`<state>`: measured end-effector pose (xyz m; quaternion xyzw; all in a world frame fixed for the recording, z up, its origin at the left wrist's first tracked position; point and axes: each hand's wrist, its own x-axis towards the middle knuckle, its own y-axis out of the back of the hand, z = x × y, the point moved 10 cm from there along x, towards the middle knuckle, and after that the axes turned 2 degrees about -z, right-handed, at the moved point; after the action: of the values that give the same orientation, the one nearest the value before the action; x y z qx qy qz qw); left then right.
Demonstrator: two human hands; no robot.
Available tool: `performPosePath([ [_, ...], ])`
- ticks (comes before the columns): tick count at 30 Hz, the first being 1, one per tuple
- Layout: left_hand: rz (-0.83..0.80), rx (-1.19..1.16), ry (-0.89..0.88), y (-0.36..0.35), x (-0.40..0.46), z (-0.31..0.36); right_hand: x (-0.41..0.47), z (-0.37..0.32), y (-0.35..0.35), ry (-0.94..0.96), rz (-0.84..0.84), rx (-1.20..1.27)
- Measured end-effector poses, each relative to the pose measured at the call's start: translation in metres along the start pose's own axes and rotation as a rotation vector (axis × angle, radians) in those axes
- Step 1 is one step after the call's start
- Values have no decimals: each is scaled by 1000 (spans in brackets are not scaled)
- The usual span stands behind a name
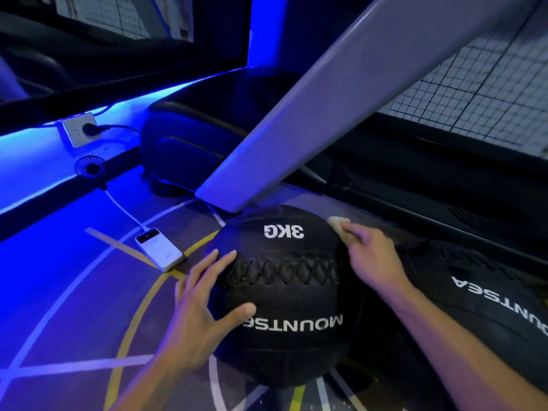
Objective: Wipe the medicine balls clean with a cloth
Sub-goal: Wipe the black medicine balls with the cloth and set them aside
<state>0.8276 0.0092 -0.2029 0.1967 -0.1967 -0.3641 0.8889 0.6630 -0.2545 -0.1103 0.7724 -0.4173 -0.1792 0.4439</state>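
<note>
- Head view is looking down on a round black leather medicine ball (289, 295) marked "3KG" and "MOUNTSEA" in white, with a criss-cross stitched seam running across its middle; it is sitting on a dark gym floor (74, 307) painted with white and yellow lines, in the lower centre of the frame.
- The left hand (201, 310) is lying against the ball's left side with fingers spread wide and fairly straight, the thumb resting near the "MOUNTSEA" lettering; it is gripping nothing, only pressing flat on the leather.
- The right hand (373, 259) is reaching over the ball's upper right shoulder, its fingers curling round a small pale crumpled cloth (339, 225); the cloth is touching the ball just right of the "3KG" mark.
- A second black medicine ball (480, 292) with white "MOUNTSEA" lettering is lying just beside the first on the right, partly behind the right forearm; whether the two balls are touching cannot be told.
- A broad grey slanted machine beam (341, 93) is coming down from the upper right, its lower end standing just behind the top of the first ball.
- A white rectangular power bank (158, 253) is lying on the floor left of the ball, a white cable (124, 209) running from it towards the wall.
- A white wall socket (78, 133) with a black plug in it is glowing under blue strip light; a small round black fan (89, 167) is sitting below it.
</note>
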Motion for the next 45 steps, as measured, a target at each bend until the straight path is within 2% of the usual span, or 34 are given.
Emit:
performPosePath([
  [2, -1, -13, 6, -3, 1, 0, -6, -74, -21, 231, 9, 2],
  [4, 3, -6, 10, -3, 2, -1, -36, -154, -80, 512, -211, -96],
  [5, 14, -10, 8, -2, 1, -1, -54, -175, -108, 628, -312, -175],
  [6, 19, -16, 4, -1, 2, -1, -59, -180, -119, 703, -344, -232],
  [8, 28, -42, 16, 1, 1, -2, -27, -164, -101, 668, -288, -202],
  [9, 30, -60, 22, 1, 0, -4, 0, -145, -88, 568, -231, -228],
  [12, 30, -137, 39, 1, -2, -4, 61, -82, -46, 96, -166, -257],
  [13, 38, -175, 60, 2, -3, -8, 62, -84, -45, 98, -154, -245],
  [14, 42, -213, 85, 3, -2, -13, 52, -101, -54, 195, -167, -287],
  [17, 53, -311, 139, 1, -1, -31, -34, -154, -77, 657, -142, -287],
  [19, 69, -399, 159, -1, -4, -40, -91, -150, -90, 868, -239, -276],
  [20, 80, -428, 159, 1, -6, -40, -104, -141, -91, 911, -296, -293],
  [22, 94, -490, 165, 4, -8, -41, -87, -124, -77, 882, -255, -278],
  [24, 89, -534, 188, 5, -6, -44, -30, -118, -56, 650, -143, -241],
  [26, 84, -593, 215, 4, -3, -44, 22, -115, -49, 368, -120, -286],
  [27, 88, -633, 234, 4, -2, -42, 26, -124, -53, 342, -131, -319],
  [29, 106, -698, 274, 6, 1, -40, -5, -156, -80, 535, -200, -402],
  [31, 138, -703, 321, 7, 3, -44, -77, -169, -122, 854, -280, -611],
  [34, 121, -748, 327, 4, 9, -51, -165, -130, -149, 1089, -476, -692],
  [37, 80, -737, 332, 1, 13, -50, -183, -81, -122, 1162, -458, -740],
  [39, 44, -773, 375, 0, 12, -52, -177, -77, -100, 1202, -387, -727],
  [42, -35, -810, 396, -1, 15, -50, -139, -117, -97, 1108, -244, -684],
  [44, -33, -815, 393, 0, 19, -48, -116, -149, -117, 1006, -187, -659],
  [45, -18, -817, 388, 1, 20, -47, -117, -158, -135, 1016, -174, -662],
])
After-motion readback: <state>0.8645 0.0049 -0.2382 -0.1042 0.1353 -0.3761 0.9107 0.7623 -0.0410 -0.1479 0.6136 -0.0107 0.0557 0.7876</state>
